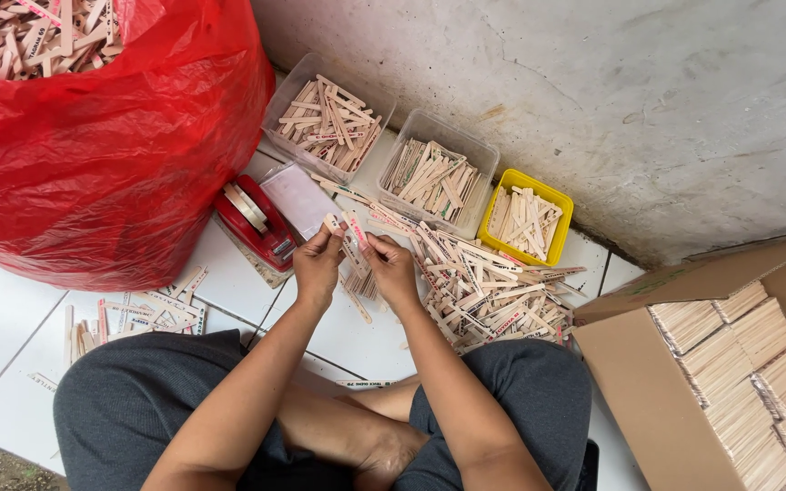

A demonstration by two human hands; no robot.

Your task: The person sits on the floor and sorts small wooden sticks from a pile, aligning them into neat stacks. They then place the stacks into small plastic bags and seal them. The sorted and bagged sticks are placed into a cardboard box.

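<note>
My left hand [317, 259] and my right hand [391, 265] are raised together above the white tiled floor, both gripping a small bunch of flat wooden sticks [350, 234] with red print. A loose heap of the same wooden sticks [484, 286] lies on the tiles just right of my right hand. A red tape dispenser [255, 218] sits just left of my left hand, beside a clear plastic sheet [297, 195].
A big red plastic bag [111, 155] full of sticks fills the upper left. Two clear tubs [329, 123] [436, 177] and a yellow tub [528, 218] hold sorted sticks by the concrete wall. A cardboard box [666, 364] of bundled sticks stands at right. More sticks [143, 314] lie at left.
</note>
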